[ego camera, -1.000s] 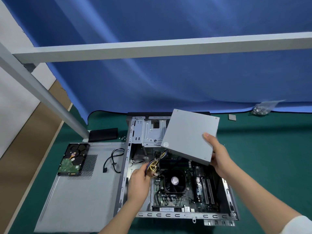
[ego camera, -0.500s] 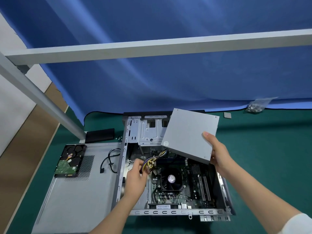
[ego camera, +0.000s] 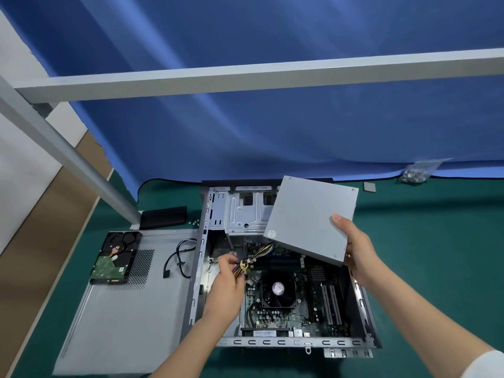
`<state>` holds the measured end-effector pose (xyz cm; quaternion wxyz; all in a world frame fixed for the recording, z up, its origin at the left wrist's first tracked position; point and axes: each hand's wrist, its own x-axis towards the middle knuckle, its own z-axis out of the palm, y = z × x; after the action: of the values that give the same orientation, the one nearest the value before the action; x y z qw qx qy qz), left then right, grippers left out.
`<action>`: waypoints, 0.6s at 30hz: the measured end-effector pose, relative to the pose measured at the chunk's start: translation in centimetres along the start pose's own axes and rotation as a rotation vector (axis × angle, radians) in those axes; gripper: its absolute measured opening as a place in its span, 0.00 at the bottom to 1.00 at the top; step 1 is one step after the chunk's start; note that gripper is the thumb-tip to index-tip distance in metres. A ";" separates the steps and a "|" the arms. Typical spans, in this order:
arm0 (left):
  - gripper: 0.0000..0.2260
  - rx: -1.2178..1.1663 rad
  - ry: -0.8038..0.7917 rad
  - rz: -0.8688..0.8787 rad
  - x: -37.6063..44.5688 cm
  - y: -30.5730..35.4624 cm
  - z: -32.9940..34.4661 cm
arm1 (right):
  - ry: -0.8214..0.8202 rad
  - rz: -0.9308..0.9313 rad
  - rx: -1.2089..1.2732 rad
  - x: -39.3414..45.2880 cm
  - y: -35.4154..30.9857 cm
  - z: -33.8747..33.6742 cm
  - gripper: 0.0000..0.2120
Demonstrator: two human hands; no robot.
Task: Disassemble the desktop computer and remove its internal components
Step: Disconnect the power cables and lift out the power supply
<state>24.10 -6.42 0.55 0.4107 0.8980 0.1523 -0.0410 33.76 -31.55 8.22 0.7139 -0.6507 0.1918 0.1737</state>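
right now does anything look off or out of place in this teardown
Nothing looks damaged. The grey power supply is held tilted above the open case by the right hand, tethered by its cable bundle, which the left hand grips.

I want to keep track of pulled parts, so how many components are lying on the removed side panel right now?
2: a hard drive at the side panel's far left corner, and a black cable lying near its right edge, beside the case.
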 end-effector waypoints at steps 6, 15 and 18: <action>0.06 -0.263 -0.339 -0.314 0.7 0.0 -0.4 | -0.019 -0.013 0.057 0.2 0.1 -0.4 0.21; 0.13 -0.139 -0.193 -0.281 2.2 -0.6 1.3 | -0.010 -0.026 -0.048 0.7 -0.4 -1.7 0.36; 0.23 -0.249 -0.166 -0.314 3.2 -0.9 1.7 | -0.030 -0.015 -0.055 0.8 -0.2 -2.2 0.38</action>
<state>26.91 -6.35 -1.87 0.5181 0.7992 0.2596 -0.1593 34.41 -33.72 7.82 0.6997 -0.6689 0.1716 0.1833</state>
